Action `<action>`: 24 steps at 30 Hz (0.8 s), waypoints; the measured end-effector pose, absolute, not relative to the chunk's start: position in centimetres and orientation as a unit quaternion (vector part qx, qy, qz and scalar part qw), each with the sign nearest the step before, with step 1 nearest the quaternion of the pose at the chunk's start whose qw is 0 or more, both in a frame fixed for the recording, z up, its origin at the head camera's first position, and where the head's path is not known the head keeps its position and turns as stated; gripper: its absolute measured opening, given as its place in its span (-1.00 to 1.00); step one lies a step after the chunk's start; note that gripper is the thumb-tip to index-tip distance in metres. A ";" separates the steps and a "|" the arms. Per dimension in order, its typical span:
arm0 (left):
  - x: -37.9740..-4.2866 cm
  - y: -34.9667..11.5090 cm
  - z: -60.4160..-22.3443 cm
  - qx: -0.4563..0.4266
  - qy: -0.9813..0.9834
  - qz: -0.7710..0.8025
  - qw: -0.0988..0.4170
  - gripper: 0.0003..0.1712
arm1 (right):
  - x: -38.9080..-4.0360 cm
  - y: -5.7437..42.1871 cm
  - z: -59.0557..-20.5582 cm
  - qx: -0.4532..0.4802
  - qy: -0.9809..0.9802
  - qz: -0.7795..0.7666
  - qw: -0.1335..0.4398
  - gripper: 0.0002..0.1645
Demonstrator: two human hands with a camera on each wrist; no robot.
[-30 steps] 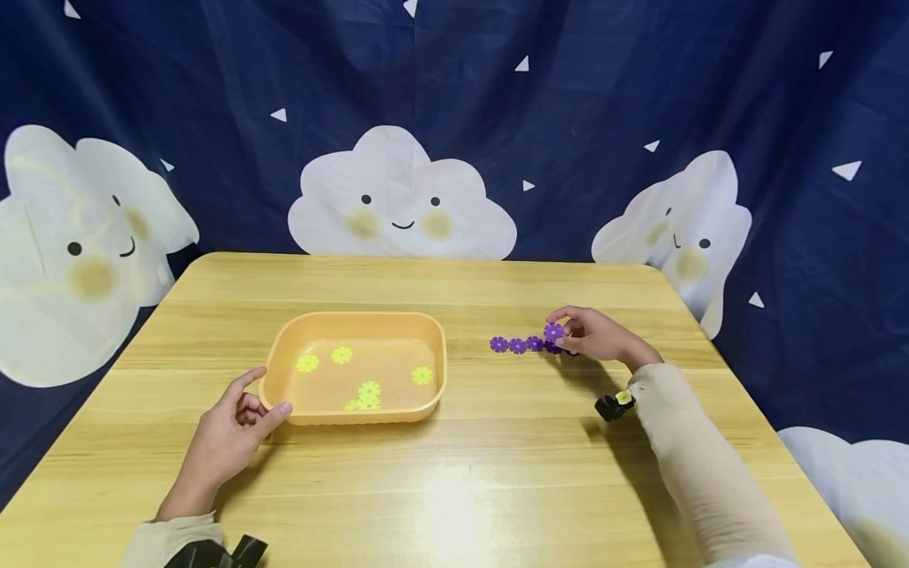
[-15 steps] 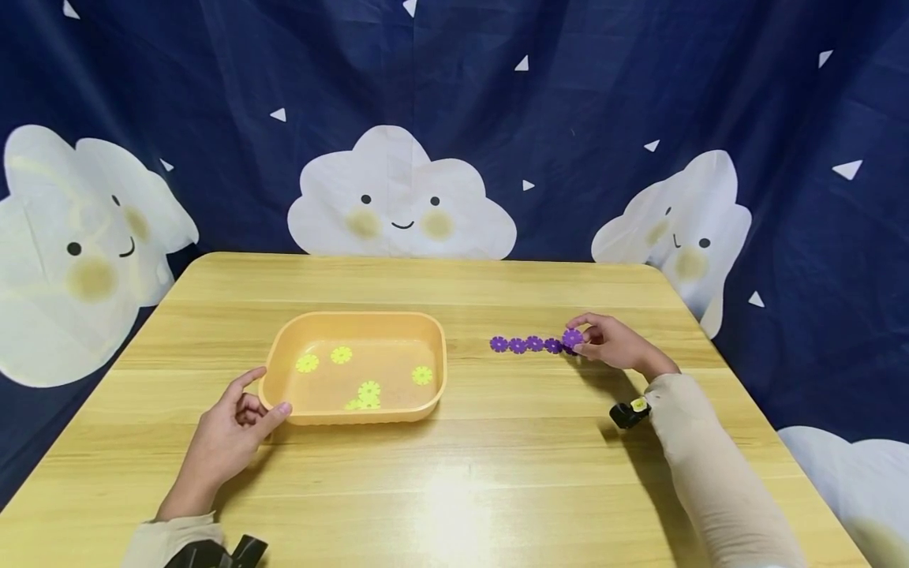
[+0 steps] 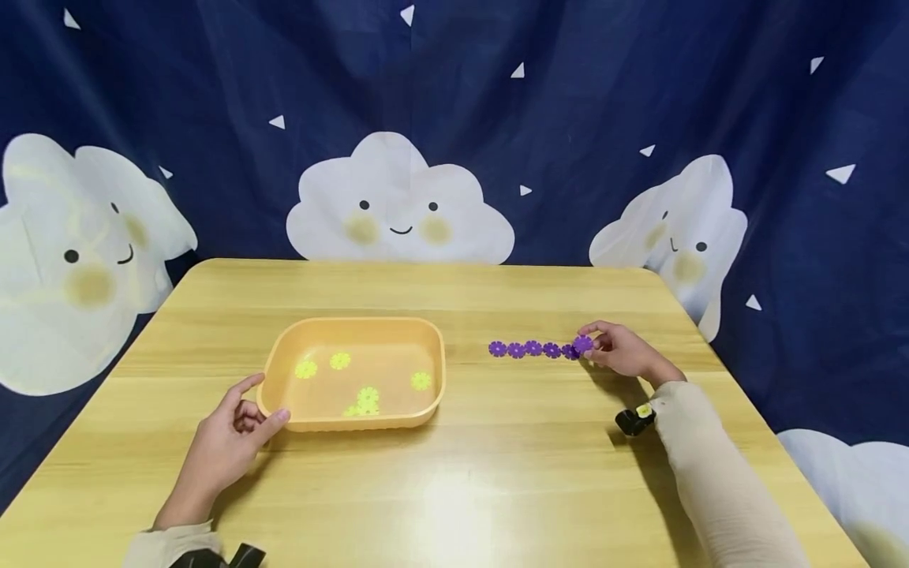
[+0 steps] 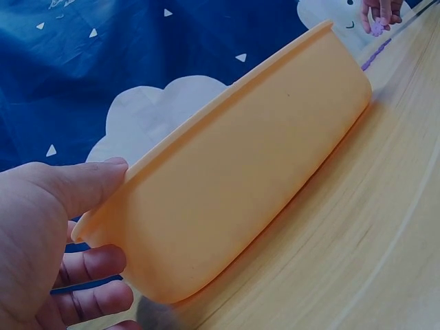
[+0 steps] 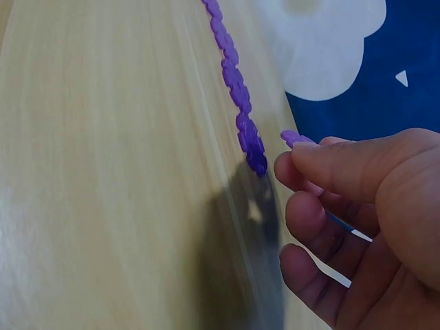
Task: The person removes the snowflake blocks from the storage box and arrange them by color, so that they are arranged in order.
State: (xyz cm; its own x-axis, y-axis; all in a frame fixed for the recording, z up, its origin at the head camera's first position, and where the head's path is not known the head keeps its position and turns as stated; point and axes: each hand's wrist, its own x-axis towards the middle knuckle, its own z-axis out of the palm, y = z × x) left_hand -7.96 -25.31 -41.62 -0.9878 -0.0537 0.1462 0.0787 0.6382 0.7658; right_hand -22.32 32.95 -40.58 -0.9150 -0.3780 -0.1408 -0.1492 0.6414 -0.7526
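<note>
While your left hand (image 3: 223, 448) grips the left end of the orange tray (image 3: 355, 424), thumb on its rim and fingers curled below, yellow flower-shaped pieces (image 3: 340, 360) lie inside: two toward the far left, a cluster by the near wall, one at the right. Right of the tray, five purple pieces (image 3: 534, 348) lie in a row on the table (image 3: 355, 489). Above the row's right end, your right hand (image 3: 626, 351) pinches another purple disc (image 3: 582, 343) between thumb and finger, clear of the row.

Kinda curls left hand (image 3: 223, 446) at lower left, and pinches with right hand (image 3: 626, 353) over at middle right.
</note>
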 end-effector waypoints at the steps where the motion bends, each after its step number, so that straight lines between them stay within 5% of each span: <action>1: -8.0 -25.3 -41.6 -0.007 -0.901 -0.426 0.078 -0.18 | -22.3 33.0 -40.6 -0.146 0.897 -0.393 0.141 -0.55; 24: -7.9 -25.2 -41.5 0.003 -0.898 -0.432 0.082 -0.20 | -22.3 33.5 -41.1 -0.149 0.930 -0.318 0.104 -0.60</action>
